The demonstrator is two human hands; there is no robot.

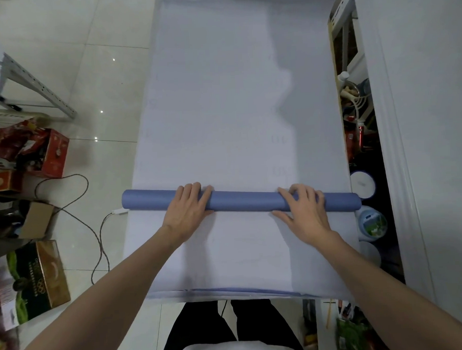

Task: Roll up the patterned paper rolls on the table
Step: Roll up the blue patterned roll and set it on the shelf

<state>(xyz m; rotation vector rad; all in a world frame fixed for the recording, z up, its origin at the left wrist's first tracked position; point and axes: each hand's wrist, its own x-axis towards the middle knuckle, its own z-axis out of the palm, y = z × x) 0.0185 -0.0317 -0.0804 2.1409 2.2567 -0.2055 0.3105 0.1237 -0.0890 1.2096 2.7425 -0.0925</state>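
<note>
Right then, the blue paper roll (241,202) lay crosswise in the lower middle of the frame, under both my hands. My left hand (186,206) cupped it left of centre, fingers curved over the top and thumb along the near side. My right hand (304,207) clasped it towards the right end, fingers arched over it. Its white unrolled sheet (234,95) stretched away to the top of the frame. Cardboard boxes (38,156) and a cable (94,233) sat on the floor at left, and round tubs (372,221) at right.
</note>
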